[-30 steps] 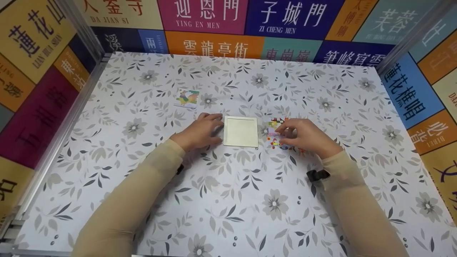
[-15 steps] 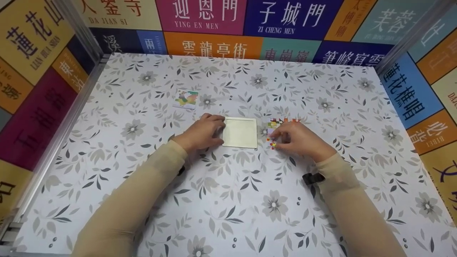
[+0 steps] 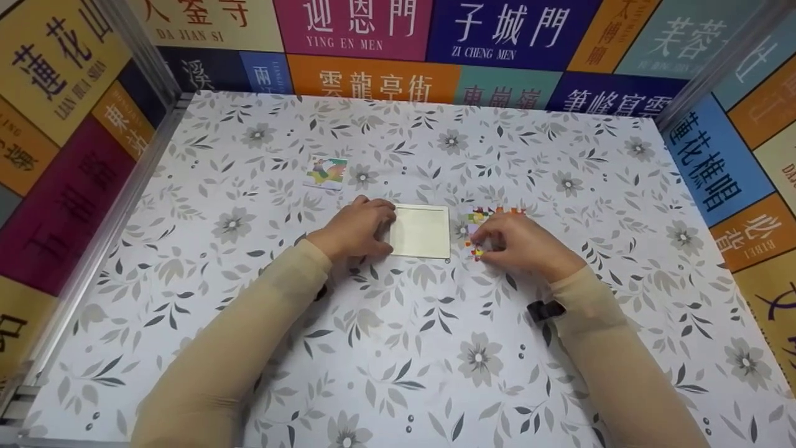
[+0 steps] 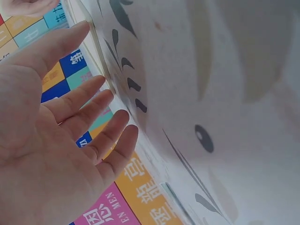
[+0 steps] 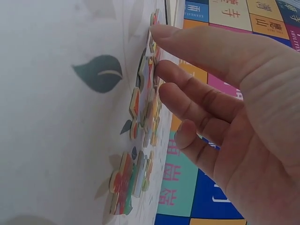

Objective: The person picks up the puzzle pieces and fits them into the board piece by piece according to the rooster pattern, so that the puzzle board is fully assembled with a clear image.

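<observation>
A cream square board [image 3: 423,230] lies flat at the middle of the flowered table [image 3: 398,348]. My left hand [image 3: 378,228] rests against the board's left edge, its fingers [image 4: 108,101] straight and spread along that edge. Just right of the board lies a pile of colourful jigsaw pieces [image 3: 480,218]. My right hand [image 3: 488,240] covers most of the pile. In the right wrist view its thumb and fingertips [image 5: 164,70] touch the jigsaw pieces [image 5: 143,108], which lie flat on the cloth. No piece is lifted.
A small picture card [image 3: 326,171] lies on the table behind and left of the board. Walls [image 3: 62,124] with coloured sign panels close in the table on the left, the back and the right.
My right hand has slid a little left and nearer over the jigsaw pieces, covering more of them. The left hand and the board have hardly moved.
</observation>
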`<state>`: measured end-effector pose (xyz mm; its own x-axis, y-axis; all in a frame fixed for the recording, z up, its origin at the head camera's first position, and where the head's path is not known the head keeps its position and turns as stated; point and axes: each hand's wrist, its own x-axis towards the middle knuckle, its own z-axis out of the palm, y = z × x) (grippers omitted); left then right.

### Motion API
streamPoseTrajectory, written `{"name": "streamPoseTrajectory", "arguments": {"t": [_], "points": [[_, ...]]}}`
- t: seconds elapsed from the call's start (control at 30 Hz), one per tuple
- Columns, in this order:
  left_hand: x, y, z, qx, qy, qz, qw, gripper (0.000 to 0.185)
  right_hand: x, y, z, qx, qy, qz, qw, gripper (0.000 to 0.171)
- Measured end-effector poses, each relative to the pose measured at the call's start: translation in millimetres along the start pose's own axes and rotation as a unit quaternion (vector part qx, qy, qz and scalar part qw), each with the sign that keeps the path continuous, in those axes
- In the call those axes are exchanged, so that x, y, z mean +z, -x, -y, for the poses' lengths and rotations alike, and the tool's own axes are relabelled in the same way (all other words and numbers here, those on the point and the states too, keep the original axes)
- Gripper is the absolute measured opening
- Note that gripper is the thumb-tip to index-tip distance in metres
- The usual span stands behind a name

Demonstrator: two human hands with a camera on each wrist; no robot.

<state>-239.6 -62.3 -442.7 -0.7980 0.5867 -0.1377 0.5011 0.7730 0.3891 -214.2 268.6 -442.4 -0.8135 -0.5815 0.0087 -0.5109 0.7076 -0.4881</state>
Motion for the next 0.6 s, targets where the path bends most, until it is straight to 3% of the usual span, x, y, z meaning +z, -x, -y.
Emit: {"name": "streamPoseTrajectory", "arguments": {"t": [0.27, 0.6], "points": [[0.3, 0.7, 1.0, -0.012, 0.013, 0.003, 0.9998, 0.061, -0.3, -1.6, -1.9, -0.012, 0.008, 0.0, 1.0, 0.02], [0.1, 1.6, 0.8, -0.02, -0.007, -0.004, 0.9998, 0.061, -0.3, -3.1, -2.1, -0.027, 0.031, 0.004, 0.999, 0.015]]}}
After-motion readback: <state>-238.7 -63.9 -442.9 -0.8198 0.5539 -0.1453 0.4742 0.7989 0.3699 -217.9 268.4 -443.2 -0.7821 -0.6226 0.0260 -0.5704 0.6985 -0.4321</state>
